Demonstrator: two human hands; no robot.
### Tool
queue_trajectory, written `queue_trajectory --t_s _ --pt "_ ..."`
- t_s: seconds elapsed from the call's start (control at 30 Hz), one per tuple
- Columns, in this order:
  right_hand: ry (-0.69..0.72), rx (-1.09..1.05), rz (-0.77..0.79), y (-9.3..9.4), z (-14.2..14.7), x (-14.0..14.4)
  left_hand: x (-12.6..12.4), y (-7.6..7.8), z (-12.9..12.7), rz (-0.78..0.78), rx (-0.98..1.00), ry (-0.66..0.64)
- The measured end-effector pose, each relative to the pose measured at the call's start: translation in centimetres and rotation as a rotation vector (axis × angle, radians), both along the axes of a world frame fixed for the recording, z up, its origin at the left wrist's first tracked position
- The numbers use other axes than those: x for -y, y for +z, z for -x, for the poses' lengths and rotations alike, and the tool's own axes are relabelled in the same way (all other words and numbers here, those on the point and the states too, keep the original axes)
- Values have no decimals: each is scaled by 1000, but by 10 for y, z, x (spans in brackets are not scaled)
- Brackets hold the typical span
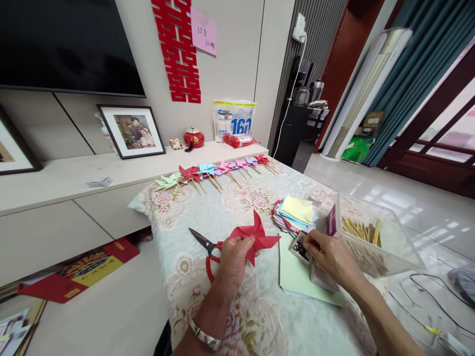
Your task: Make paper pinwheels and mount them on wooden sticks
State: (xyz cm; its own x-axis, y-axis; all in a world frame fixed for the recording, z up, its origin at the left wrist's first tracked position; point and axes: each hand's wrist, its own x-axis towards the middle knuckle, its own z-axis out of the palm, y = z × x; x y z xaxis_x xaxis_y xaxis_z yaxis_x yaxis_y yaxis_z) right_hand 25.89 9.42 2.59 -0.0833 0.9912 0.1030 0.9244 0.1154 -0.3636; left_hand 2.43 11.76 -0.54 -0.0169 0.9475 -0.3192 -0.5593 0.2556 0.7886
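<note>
Paper pinwheels [224,167] in a row along the surface's [200,210] far edge. Scissors [210,246] nearer the left edge, beside left hand [234,254], thumb and fingers pinching a red pinwheel [261,240] over mid-surface. Then paper squares [297,210]; nearer, small box [298,257] of dark bits [300,247]. Right hand [332,252] bunched at the box; cannot tell if gripping a bit. Bin [399,244] of sticks [359,232] at right edge.

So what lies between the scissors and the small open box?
The head view shows the left hand holding a red pinwheel, then tablecloth and the edge of the green paper.
</note>
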Motion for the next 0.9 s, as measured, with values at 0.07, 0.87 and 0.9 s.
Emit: queue_trajectory --t_s 0.07,0.87,0.9 --pt "-18 -18 4 -1 0 0 0 0 0 0 -2 1" --pt "-39 -266 -60 -6 6 -3 -1 -7 0 -15 -36 -7" --pt "-43 -294 -66 -5 8 -3 -1 -7 0 -17 -35 -8"
